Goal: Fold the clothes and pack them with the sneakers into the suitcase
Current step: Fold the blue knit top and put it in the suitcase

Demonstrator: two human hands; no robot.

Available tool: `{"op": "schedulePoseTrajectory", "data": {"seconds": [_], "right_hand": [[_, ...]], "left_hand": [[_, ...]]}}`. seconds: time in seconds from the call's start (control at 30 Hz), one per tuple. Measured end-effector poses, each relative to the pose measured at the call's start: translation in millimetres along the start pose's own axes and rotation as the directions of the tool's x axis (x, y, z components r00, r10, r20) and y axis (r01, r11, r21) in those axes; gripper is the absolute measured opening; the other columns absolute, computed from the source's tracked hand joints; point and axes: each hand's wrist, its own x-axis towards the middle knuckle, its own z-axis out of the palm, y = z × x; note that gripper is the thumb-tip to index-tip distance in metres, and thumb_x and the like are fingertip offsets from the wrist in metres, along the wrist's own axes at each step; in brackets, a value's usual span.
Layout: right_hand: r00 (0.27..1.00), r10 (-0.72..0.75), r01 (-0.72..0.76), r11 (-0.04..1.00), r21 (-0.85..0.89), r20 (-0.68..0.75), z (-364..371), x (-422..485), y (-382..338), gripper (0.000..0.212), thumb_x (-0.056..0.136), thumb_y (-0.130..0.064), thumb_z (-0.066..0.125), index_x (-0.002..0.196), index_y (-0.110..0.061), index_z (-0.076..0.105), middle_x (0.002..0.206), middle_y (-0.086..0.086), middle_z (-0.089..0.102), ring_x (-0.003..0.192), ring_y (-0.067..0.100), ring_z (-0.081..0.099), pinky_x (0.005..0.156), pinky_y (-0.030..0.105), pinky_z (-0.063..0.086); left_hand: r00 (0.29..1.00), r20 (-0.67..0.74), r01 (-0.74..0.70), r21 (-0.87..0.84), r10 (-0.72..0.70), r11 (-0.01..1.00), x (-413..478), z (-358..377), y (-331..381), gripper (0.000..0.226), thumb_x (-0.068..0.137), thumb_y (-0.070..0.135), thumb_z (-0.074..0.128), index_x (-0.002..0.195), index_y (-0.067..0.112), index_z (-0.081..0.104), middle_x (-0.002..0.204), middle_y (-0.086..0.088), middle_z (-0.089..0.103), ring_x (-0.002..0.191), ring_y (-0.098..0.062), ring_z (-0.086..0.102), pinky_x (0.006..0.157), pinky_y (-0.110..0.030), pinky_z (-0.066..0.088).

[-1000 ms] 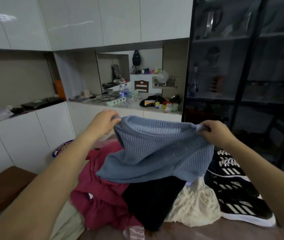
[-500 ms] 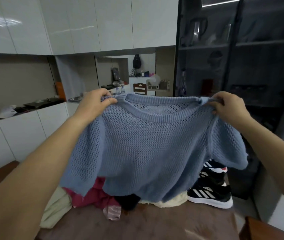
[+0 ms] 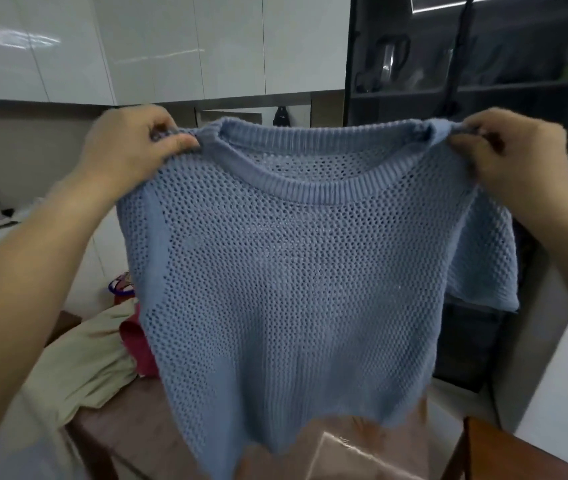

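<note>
Pinching the sweater (image 3: pixel 293 271) at its shoulders: left hand (image 3: pixel 133 143) at ten o'clock, right hand (image 3: pixel 507 147) at two; newly raised off the clothes pile (image 3: pixel 78 368) at eight o'clock, hanging spread above the desk (image 3: pixel 130 441); probably ready for laying flat and folding.

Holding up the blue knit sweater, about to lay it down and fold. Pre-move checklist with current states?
1. Left hand grips one shoulder of the blue open-knit sweater: ok.
2. Right hand grips the other shoulder: ok.
3. Sweater hangs spread, neckline up: ok.
4. Both sleeves out: not ok. Only the sleeve under the right hand hangs free; the other looks tucked in.
5. Bare space on the brown table: ok, beside the beige garment and red garment.
6. Suitcase and sneakers located: cannot tell, neither is in view.
</note>
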Motion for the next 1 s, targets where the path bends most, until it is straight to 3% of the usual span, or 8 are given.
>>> {"op": "schedulePoseTrajectory", "data": {"seconds": [0.13,0.27,0.33,0.47,0.63,0.73,0.83,1.0], "right_hand": [[0.958,0.08,-0.036,0.987,-0.16,0.277,20.6,-2.8,7.6,0.02,0.087,-0.029,0.064,0.099,-0.014,0.071,0.087,0.013,0.07,0.082,0.028,0.065,0.077,0.034,0.049],[0.691,0.261,-0.081,0.955,-0.286,0.674,88.0,-43.5,29.4,0.01,0.088,-0.029,0.064,0.087,-0.02,0.068,0.073,0.002,0.067,0.06,0.015,0.064,0.07,0.035,0.056],[0.565,0.307,-0.086,0.945,-0.315,0.766,130.6,-77.7,45.1,0.009,0.089,-0.025,0.061,0.084,-0.019,0.064,0.075,0.003,0.068,0.064,0.016,0.065,0.07,0.037,0.056],[0.426,0.371,-0.121,0.927,-0.355,0.825,205.7,-144.8,75.0,0.014,0.089,-0.011,0.05,0.095,-0.008,0.063,0.092,0.012,0.066,0.084,0.029,0.063,0.076,0.043,0.053],[0.422,0.431,-0.165,0.902,-0.4,0.798,270.1,-202.5,98.3,0.018,0.091,-0.007,0.046,0.104,-0.009,0.059,0.104,0.015,0.064,0.094,0.031,0.059,0.066,0.029,0.038],[0.399,0.429,-0.241,0.902,-0.359,0.81,292.8,-228.6,102.2,0.044,0.092,-0.012,0.05,0.136,-0.013,0.044,0.135,0.016,0.046,0.113,0.035,0.052,0.084,0.035,0.044],[0.319,0.421,-0.274,0.899,-0.343,0.849,289.7,-259.4,89.8,0.063,0.091,-0.021,0.058,0.146,-0.019,0.027,0.152,0.013,0.019,0.119,0.035,0.05,0.089,0.039,0.045],[0.294,0.326,-0.261,0.932,-0.253,0.898,261.0,-336.8,32.0,0.059,0.093,-0.032,0.056,0.144,-0.02,0.03,0.151,0.008,0.021,0.125,0.026,0.046,0.099,0.037,0.041]], "left_hand": [[0.929,0.345,0.136,0.021,-0.135,0.991,-9.8,31.5,-4.4,0.031,0.082,0.046,0.065,0.071,0.018,0.057,0.076,-0.001,0.055,0.074,-0.019,0.05,0.063,-0.03,0.033],[0.708,0.674,0.179,0.119,-0.212,0.977,-58.6,105.6,-16.7,0.038,0.085,0.048,0.062,0.062,0.022,0.046,0.066,0.001,0.049,0.067,-0.018,0.047,0.056,-0.03,0.03],[0.628,0.744,0.226,0.107,-0.229,0.968,-94.2,148.5,-28.9,0.036,0.086,0.045,0.062,0.064,0.022,0.045,0.067,0.004,0.049,0.068,-0.018,0.049,0.056,-0.029,0.031],[0.541,0.794,0.328,0.104,-0.277,0.939,-153.7,220.3,-51.6,0.023,0.089,0.041,0.06,0.078,0.022,0.051,0.075,0.006,0.053,0.078,-0.018,0.054,0.058,-0.028,0.034],[0.533,0.787,0.36,0.12,-0.31,0.925,-200.3,295.4,-68.0,0.02,0.094,0.032,0.054,0.095,0.013,0.058,0.091,-0.004,0.062,0.085,-0.023,0.058,0.066,-0.031,0.041],[0.535,0.762,0.446,0.112,-0.365,0.888,-222.9,323.1,-77.7,0.019,0.092,0.025,0.055,0.105,0.011,0.059,0.103,-0.007,0.061,0.094,-0.025,0.059,0.077,-0.035,0.047],[0.47,0.789,0.487,0.143,-0.396,0.862,-250.4,326.9,-92.8,0.037,0.09,0.03,0.06,0.122,0.013,0.054,0.118,-0.008,0.055,0.106,-0.026,0.055,0.089,-0.042,0.047],[0.316,0.862,0.47,0.22,-0.395,0.855,-288.1,306.9,-141.5,0.062,0.084,0.044,0.066,0.134,0.011,0.047,0.129,-0.014,0.052,0.117,-0.029,0.051,0.099,-0.042,0.043]]}}
